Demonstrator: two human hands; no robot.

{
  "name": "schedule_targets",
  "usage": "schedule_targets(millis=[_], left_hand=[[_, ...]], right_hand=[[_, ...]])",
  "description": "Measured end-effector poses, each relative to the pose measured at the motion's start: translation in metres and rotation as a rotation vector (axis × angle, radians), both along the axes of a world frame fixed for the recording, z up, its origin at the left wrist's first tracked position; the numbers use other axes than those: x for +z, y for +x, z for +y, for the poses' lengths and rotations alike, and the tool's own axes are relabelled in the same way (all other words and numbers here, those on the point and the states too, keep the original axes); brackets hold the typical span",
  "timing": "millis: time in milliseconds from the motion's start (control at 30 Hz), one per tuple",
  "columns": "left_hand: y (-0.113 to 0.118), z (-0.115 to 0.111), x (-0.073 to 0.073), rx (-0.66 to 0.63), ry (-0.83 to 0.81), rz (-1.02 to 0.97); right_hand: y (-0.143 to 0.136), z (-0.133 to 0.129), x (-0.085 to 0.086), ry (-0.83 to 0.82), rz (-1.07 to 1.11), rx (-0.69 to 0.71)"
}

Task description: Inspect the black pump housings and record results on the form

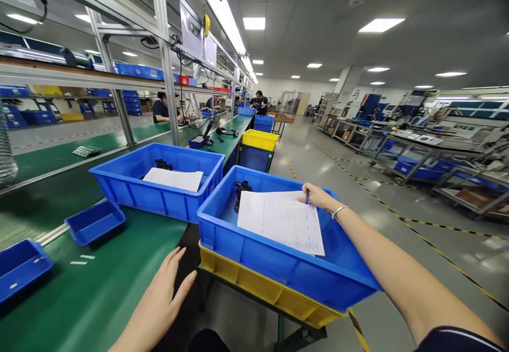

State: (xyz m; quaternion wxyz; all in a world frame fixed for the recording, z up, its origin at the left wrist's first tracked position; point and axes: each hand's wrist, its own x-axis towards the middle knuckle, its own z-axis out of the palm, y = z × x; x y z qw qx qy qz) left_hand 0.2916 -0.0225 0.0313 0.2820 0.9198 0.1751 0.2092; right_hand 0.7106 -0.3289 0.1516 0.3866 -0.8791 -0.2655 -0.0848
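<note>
My right hand (318, 197) is closed around a blue pen (307, 197) at the upper right part of a printed paper sheet (280, 225). Whether the fingers also pinch the paper, I cannot tell. The sheet lies in a large blue bin (254, 256), beside a black part (242, 187). That bin is stacked on a yellow bin (270, 291). My left hand (163, 288) is open and holds nothing, its fingers spread near the bench's edge, left of the bins.
A second blue bin (159, 203) on the green bench (151, 240) holds another paper (174, 178) and black parts. Small blue trays (95, 223) sit at left. Metal posts (165, 55) rise behind. Farther off, people (161, 109) are at the line; floor tape (369, 187) runs at right.
</note>
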Motion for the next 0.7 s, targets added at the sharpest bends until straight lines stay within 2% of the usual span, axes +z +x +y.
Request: schedule_targets(millis=[100,167,233,300,333,400,500,600,700], left_hand=[[0.024,0.018,-0.008,-0.022,-0.289,0.007],[0.036,0.022,-0.009,-0.031,-0.471,0.015],[0.047,0.017,-0.005,-0.059,-0.636,0.029],[0.058,0.005,0.004,-0.069,-0.809,0.050],[0.065,-0.004,0.010,-0.051,-0.913,0.065],[0.080,-0.022,0.027,0.068,-1.173,0.090],[0.107,-0.047,0.060,0.241,-1.493,0.138],[0.130,-0.060,0.094,0.284,-1.587,0.180],[0.146,-0.064,0.110,0.341,-1.631,0.236]], right_hand=[[0.009,0.012,-0.024,-0.115,0.112,-0.014],[0.010,0.016,-0.033,-0.152,0.148,-0.044],[0.007,0.014,-0.031,-0.153,0.138,-0.110],[0.003,0.003,-0.017,-0.129,0.097,-0.217],[-0.001,-0.005,-0.008,-0.110,0.076,-0.284],[-0.011,-0.024,0.013,-0.069,0.064,-0.425],[-0.041,-0.055,0.036,0.003,0.161,-0.622],[-0.083,-0.073,0.041,0.100,0.373,-0.728],[-0.114,-0.079,0.033,0.214,0.572,-0.747]])
